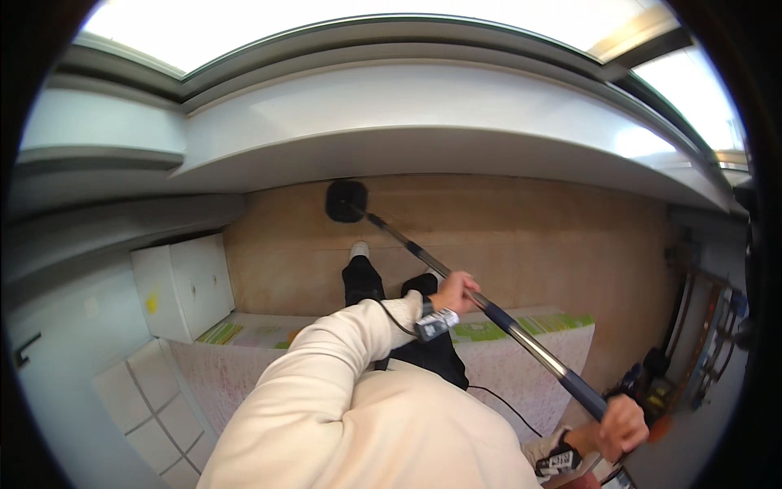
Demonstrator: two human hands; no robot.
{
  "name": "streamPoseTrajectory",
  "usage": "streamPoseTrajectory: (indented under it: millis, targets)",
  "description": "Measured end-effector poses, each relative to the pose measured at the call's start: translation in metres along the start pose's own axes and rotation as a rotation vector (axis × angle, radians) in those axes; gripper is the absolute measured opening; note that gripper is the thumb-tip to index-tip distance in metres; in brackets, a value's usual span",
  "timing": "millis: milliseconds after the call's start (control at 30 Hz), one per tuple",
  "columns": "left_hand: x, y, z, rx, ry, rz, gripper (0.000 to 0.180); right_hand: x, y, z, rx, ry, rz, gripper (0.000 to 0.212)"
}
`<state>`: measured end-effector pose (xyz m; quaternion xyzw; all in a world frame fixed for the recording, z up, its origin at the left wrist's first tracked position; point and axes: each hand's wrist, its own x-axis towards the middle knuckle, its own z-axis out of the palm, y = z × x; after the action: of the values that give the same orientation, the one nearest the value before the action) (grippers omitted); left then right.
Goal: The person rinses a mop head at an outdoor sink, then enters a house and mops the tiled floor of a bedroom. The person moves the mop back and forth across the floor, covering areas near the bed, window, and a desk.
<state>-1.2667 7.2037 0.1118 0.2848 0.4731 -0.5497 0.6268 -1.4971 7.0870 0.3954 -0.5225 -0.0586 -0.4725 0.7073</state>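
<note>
A mop [533, 346] with a long metal pole and dark grips slants from the lower right up to the far left. Its dark, square head [345, 201] lies flat on the tan floor, close to the wall under the window. My left hand [457, 294] is closed round the middle of the pole, with the left arm reaching across my body. My right hand [623, 428] grips the dark upper end of the pole at the lower right. Both wrists wear straps with small devices.
A white cabinet [183, 285] stands on the left. Behind my feet [359, 251] runs a low ledge with a patterned cover [521, 367]. A rack with shoes [652, 371] lines the right side. The white window sill [391, 98] spans the far side. A black cable [513, 407] hangs near my body.
</note>
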Motion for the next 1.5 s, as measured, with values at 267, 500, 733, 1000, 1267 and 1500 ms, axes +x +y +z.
streamPoseTrajectory:
  millis: [267, 500, 733, 1000, 1267, 1500]
  targets:
    - [0.023, -0.206, 0.056, 0.487, -0.093, -0.188, 0.015, -0.024, -0.098, 0.058, -0.623, 0.174, -0.260, 0.010]
    - [0.057, -0.191, 0.083, 0.930, -0.331, -0.258, 0.011, -0.026, -0.086, 0.055, -0.932, 0.334, -0.188, 0.017]
    - [-0.020, -0.114, 0.036, 0.749, -0.215, -0.161, 0.010, -0.034, -0.104, 0.009, -0.317, 0.368, -0.440, 0.010]
    - [0.004, 0.114, -0.099, 0.503, -0.219, 0.258, 0.007, -0.027, 0.088, 0.030, -0.174, 0.477, 0.331, 0.016]
    - [0.037, 0.181, -0.167, 0.551, 0.389, 0.232, 0.015, -0.016, 0.135, 0.019, 0.064, -0.005, 0.466, 0.012]
    - [0.047, -0.091, 0.014, 0.633, -0.011, -0.066, 0.009, -0.025, -0.069, -0.146, -0.036, 0.112, 0.310, 0.008]
